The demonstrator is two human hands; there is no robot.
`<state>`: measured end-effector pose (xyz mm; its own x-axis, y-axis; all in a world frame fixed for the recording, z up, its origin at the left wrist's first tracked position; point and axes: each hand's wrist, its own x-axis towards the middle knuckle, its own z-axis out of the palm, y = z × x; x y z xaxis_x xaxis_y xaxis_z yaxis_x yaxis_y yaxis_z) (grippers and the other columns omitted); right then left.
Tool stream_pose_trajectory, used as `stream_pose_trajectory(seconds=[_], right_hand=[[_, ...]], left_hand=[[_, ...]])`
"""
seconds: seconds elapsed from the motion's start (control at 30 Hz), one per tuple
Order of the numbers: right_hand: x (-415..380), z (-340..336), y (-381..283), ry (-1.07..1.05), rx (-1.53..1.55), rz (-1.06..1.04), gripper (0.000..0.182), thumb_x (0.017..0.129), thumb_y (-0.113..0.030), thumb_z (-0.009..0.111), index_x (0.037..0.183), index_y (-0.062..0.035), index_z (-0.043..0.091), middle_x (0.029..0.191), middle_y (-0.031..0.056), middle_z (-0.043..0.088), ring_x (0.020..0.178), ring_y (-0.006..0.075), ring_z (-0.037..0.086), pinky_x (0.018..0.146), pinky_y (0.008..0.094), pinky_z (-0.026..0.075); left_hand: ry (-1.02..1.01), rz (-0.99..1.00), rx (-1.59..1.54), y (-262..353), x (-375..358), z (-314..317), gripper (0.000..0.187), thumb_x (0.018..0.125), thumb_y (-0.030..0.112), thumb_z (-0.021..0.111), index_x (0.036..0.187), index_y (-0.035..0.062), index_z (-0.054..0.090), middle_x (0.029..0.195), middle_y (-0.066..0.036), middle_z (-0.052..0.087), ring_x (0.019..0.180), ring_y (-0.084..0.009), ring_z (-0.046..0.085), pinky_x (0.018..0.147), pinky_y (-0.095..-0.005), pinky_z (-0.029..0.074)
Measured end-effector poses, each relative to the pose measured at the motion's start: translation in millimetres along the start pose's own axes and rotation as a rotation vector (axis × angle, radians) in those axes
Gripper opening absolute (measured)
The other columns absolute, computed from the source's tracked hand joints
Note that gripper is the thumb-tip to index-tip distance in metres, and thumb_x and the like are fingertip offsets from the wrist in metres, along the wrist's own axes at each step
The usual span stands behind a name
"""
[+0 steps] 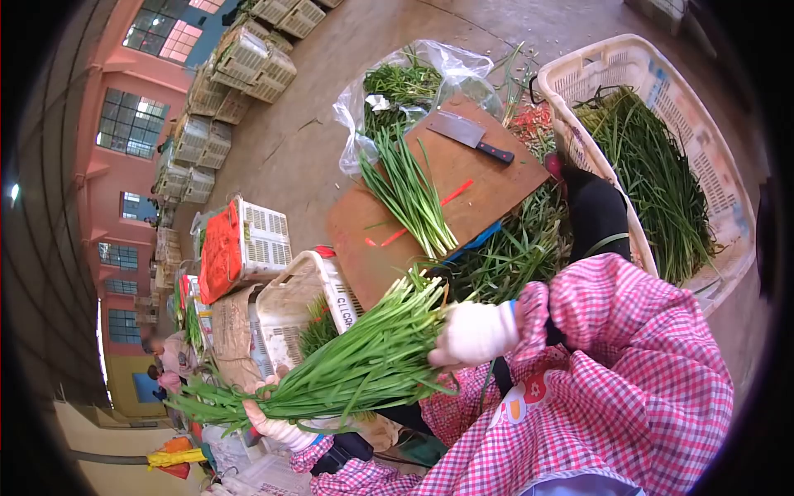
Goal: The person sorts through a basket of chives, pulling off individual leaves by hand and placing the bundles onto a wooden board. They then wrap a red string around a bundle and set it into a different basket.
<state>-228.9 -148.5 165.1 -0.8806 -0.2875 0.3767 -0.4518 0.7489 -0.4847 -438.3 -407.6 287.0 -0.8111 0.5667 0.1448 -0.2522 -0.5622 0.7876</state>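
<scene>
A large bunch of garlic chives (pixel 356 364) lies across my lap, its pale stem ends toward the board and its leaf tips toward the lower left. My left hand (pixel 277 422), in a white glove with bare fingers, is wrapped round the leafy end from below. At the stem end, my right hand (pixel 473 335), wrapped in white, has its fingers closed against the stalks. Beyond them stands a brown wooden board (pixel 380 231) holding a smaller bunch of chives (pixel 409 194) and a cleaver (pixel 467 136) with a dark handle.
To the right stands a white plastic crate (pixel 566 124) filled with long greens (pixel 653 182). A clear plastic bag (pixel 351 124) with greens is behind the board. Loose leaves (pixel 517 256) are heaped beside my leg. Another crate (pixel 277 310) and stacked crates (pixel 248 62) are at left.
</scene>
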Motion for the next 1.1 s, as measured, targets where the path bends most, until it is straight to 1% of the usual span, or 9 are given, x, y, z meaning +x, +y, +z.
stream_pose_trajectory(seconds=[0.2,0.27,0.47,0.63,0.77,0.9,0.93,1.0,1.1], right_hand=[[-70,-15,14,-0.119,0.284,0.170,0.024,0.081,-0.032,0.060,0.082,-0.0087,0.055,0.062,0.0140,0.057,0.062,0.0362,0.058,0.054,0.0460,0.046],[-93,-25,19,-0.383,0.133,0.388,0.025,0.080,-0.034,0.059,0.081,-0.0086,0.057,0.064,0.0137,0.059,0.065,0.0352,0.061,0.057,0.0456,0.048],[-99,-64,6,-0.611,-0.048,0.764,0.041,0.078,-0.040,0.060,0.105,-0.0100,0.061,0.072,0.0142,0.064,0.071,0.0338,0.064,0.064,0.0450,0.051],[-60,-47,9,0.255,0.694,0.602,0.049,0.080,-0.041,0.064,0.113,-0.0049,0.059,0.096,0.0157,0.065,0.091,0.0309,0.063,0.082,0.0376,0.049],[-28,-12,35,0.252,0.734,0.663,0.055,0.081,-0.045,0.063,0.115,-0.0012,0.058,0.119,0.0157,0.058,0.111,0.0273,0.054,0.097,0.0357,0.040],[3,24,27,0.176,1.256,0.779,0.044,0.082,-0.036,0.068,0.111,-0.0029,0.062,0.095,0.0063,0.067,0.093,0.0164,0.061,0.085,0.0307,0.046],[8,34,21,0.289,1.465,0.791,0.038,0.082,-0.030,0.069,0.108,-0.0042,0.063,0.092,0.0036,0.067,0.086,0.0137,0.061,0.080,0.0291,0.048],[13,37,9,0.451,1.795,0.821,0.025,0.082,-0.017,0.069,0.104,-0.0068,0.066,0.091,0.0012,0.067,0.077,0.0098,0.061,0.073,0.0266,0.050],[7,49,3,0.482,1.697,0.653,0.026,0.083,-0.014,0.068,0.107,-0.0058,0.065,0.092,0.0013,0.067,0.081,0.0100,0.061,0.076,0.0265,0.050]], left_hand=[[-0.031,0.223,0.176,17,1,-30,0.023,0.088,0.039,0.055,0.096,0.0182,0.059,0.083,-0.004,0.058,0.093,-0.0276,0.052,0.088,-0.0481,0.043],[-0.005,0.259,0.190,19,-2,-38,0.023,0.088,0.039,0.054,0.094,0.0172,0.057,0.080,-0.004,0.056,0.092,-0.0263,0.051,0.087,-0.0465,0.044],[-0.052,0.399,0.272,27,-5,-40,0.023,0.090,0.035,0.051,0.085,0.0129,0.053,0.069,0.001,0.043,0.075,-0.0184,0.048,0.088,-0.0412,0.045],[-0.072,0.358,0.208,22,-10,-43,0.022,0.090,0.034,0.051,0.085,0.0130,0.051,0.069,0.001,0.042,0.073,-0.0135,0.047,0.091,-0.0387,0.043],[-0.185,0.343,0.134,22,-14,-38,0.022,0.091,0.034,0.052,0.085,0.0122,0.050,0.070,0.002,0.043,0.079,-0.0133,0.049,0.090,-0.0383,0.043],[0.409,0.519,0.221,11,-22,-33,0.022,0.090,0.033,0.053,0.094,0.0112,0.051,0.079,0.003,0.052,0.083,-0.0134,0.051,0.088,-0.0369,0.043],[0.411,0.518,0.224,12,-22,-35,0.022,0.090,0.033,0.053,0.094,0.0112,0.051,0.079,0.003,0.052,0.083,-0.0134,0.051,0.088,-0.0369,0.043],[-0.053,0.430,0.312,20,-25,-47,0.024,0.091,0.030,0.053,0.106,0.0119,0.054,0.089,0.002,0.057,0.088,-0.0144,0.052,0.091,-0.0360,0.042],[0.045,0.540,0.235,24,-18,-99,0.025,0.090,0.031,0.054,0.106,0.0120,0.055,0.086,0.001,0.057,0.087,-0.0142,0.052,0.096,-0.0355,0.040]])
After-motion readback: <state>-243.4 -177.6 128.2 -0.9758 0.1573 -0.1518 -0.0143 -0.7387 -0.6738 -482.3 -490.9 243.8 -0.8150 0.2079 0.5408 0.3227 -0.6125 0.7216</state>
